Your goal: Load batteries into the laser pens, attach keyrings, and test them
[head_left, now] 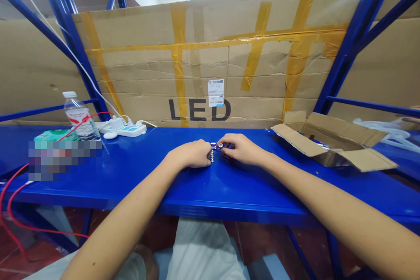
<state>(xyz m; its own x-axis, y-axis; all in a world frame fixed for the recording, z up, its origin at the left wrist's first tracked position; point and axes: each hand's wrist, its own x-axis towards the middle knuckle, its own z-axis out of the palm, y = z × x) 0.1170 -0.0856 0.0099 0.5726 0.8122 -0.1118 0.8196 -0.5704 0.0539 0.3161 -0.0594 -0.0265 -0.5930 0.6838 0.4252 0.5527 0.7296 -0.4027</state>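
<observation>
My left hand (196, 154) is closed, resting low over the blue tabletop, its fingertips against a short row of small silver round pieces (212, 156). Whether those pieces are joined together is too small to tell. Facing it from the right, my right hand (242, 148) pinches a small part with a round silver end (220, 145). A dark, reddish bit shows under the right fingers, mostly hidden. Between the two hands a thin silver piece (213, 144) lies close to the round-ended part; I cannot tell whether they touch.
On the right stands an open cardboard box (328, 138) with small dark items inside. To the left are a water bottle (78, 116), a green packet (52, 136), a white power strip (126, 129) and red cables (15, 201). A large cardboard sheet (259, 70) closes off the back.
</observation>
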